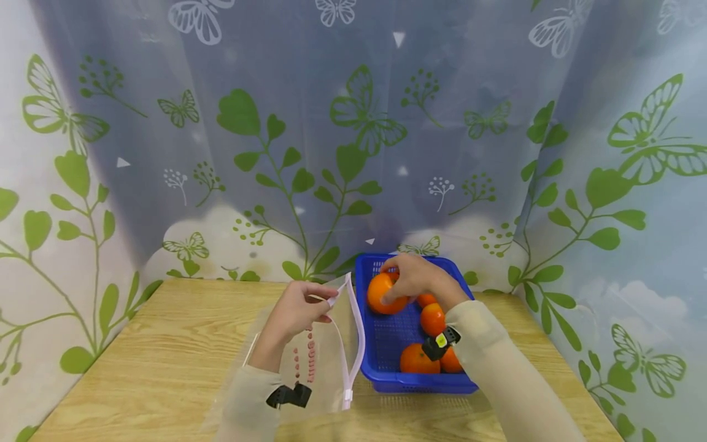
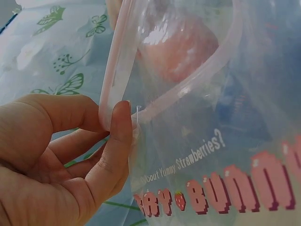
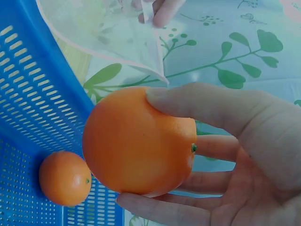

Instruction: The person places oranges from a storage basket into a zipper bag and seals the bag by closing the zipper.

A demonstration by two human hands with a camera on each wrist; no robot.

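Observation:
The left hand (image 1: 298,310) pinches the zip edge of a clear plastic bag (image 1: 326,362) with pink print; in the left wrist view thumb and fingers (image 2: 117,127) meet on the pale pink strip. The bag's mouth gapes toward the basket. In the right hand (image 1: 414,279) is a large orange (image 1: 381,293), gripped over the back left part of the blue basket (image 1: 386,374). The right wrist view shows thumb and fingers curled round this orange (image 3: 136,141), with a smaller orange fruit (image 3: 65,178) in the basket behind it.
Several orange fruits lie in the basket, among them one near its middle (image 1: 432,319) and a larger one at the front (image 1: 418,359). The wooden table (image 1: 171,344) reaches a patterned curtain (image 1: 298,153) behind the basket.

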